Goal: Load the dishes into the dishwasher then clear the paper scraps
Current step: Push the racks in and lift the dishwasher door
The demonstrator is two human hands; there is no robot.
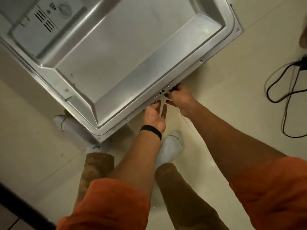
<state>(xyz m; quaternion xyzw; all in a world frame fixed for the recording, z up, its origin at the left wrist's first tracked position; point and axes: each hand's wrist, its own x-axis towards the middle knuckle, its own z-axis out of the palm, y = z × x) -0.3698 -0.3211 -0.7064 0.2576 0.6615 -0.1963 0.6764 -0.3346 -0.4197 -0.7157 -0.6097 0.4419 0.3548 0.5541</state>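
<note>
Dishwasher door of shiny grey metal (pixel 116 60) hangs open over the pale tiled floor (pixel 224 80) right below us; it looks heavy, stiff and smooth, so the near edge by the little latch (pixel 160 92) is the place to hold. Our right hand (pixel 181 100) curls its fingers over that edge, and our left hand (pixel 153 116) reaches under it, fingertips hidden, so we cannot tell if it grips. Our white-socked foot (pixel 66 123) under the door corner could get bumped, and a black cable (pixel 289 96) lies well off to the right.

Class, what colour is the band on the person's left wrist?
Black; the head view shows the wristband clearly.
</note>
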